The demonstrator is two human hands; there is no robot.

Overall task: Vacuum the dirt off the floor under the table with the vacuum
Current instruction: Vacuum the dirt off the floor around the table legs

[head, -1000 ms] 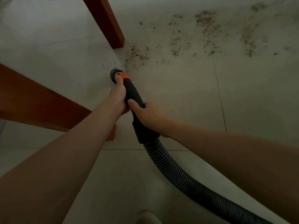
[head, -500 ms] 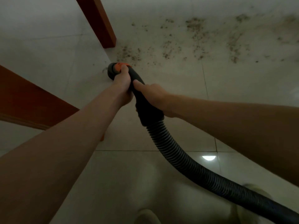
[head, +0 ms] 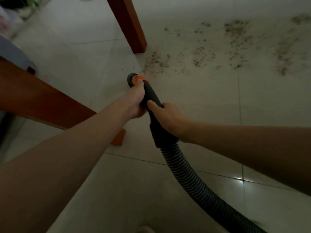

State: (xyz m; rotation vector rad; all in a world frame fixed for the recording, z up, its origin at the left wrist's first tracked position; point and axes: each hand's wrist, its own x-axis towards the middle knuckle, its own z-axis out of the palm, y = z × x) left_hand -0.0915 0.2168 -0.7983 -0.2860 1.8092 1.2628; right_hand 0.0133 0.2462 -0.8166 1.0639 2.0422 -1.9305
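Now both hands, left hand (head: 134, 101) and right hand (head: 170, 118), grip vacuum nozzle (head: 151, 96); dirt (head: 156, 62) just beyond, beside table leg (head: 129, 24).

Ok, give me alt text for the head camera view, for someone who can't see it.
Both hands grip a black vacuum nozzle, left hand ahead of right hand, its orange-ringed mouth just short of dirt scattered on pale floor tiles beside a wooden table leg. A ribbed hose trails back toward the viewer.

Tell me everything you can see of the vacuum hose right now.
The vacuum hose is dark, ribbed and flexible, curving up from the lower right to a smooth black handle with an orange collar and a round grey mouth. The left hand grips the handle near the collar, the right hand lower down. The mouth points at the floor just short of the dirt.
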